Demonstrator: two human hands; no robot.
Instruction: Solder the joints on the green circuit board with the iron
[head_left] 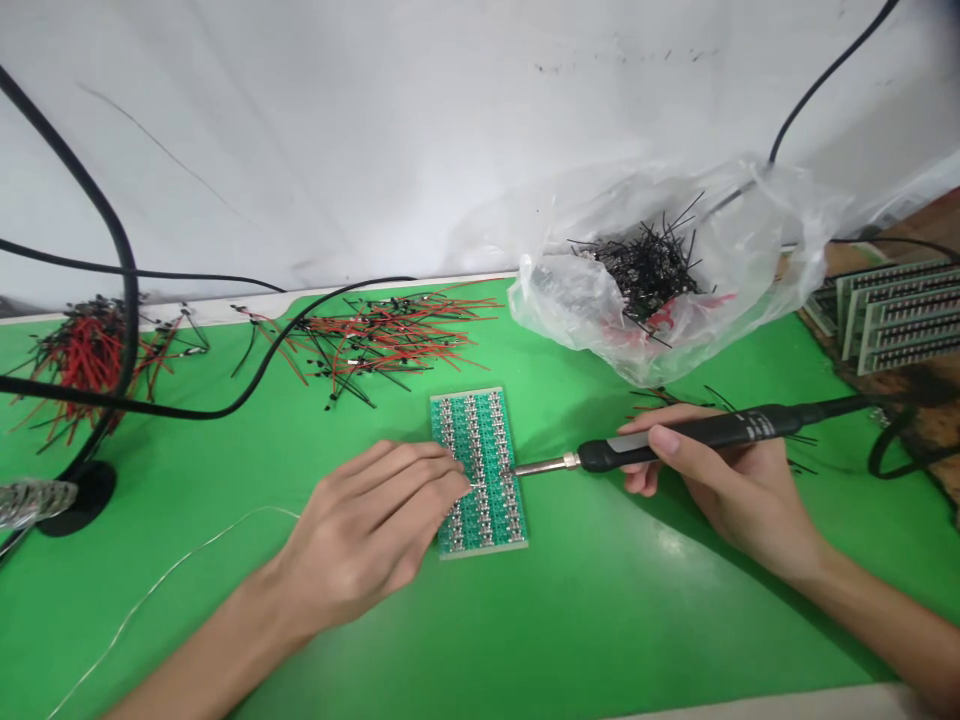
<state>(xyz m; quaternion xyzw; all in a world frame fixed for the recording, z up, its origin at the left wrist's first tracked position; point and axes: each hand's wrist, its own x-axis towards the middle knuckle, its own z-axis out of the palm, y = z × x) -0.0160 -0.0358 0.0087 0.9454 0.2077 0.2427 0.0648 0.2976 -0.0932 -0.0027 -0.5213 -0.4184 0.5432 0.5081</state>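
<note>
A green circuit board (491,540) with three rows of small metal parts lies on the green mat in front of me. Above its left side, my left hand (375,525) pinches thin solder wire (202,545), whose tail runs off toward the lower left. The end of the wire shows just past my fingertips, over the middle of the board. My right hand (720,470) is closed round the black handle of a soldering iron (615,453). The iron's metal tip points left and reaches the board's right row; whether it touches cannot be made out.
Red and black wire pieces lie in piles (390,330) behind the board and at far left (82,350). A clear plastic bag (570,300) holds black wires. Several boards (907,320) stand at right. A black cable (124,250) loops across the left, near a solder spool (37,500).
</note>
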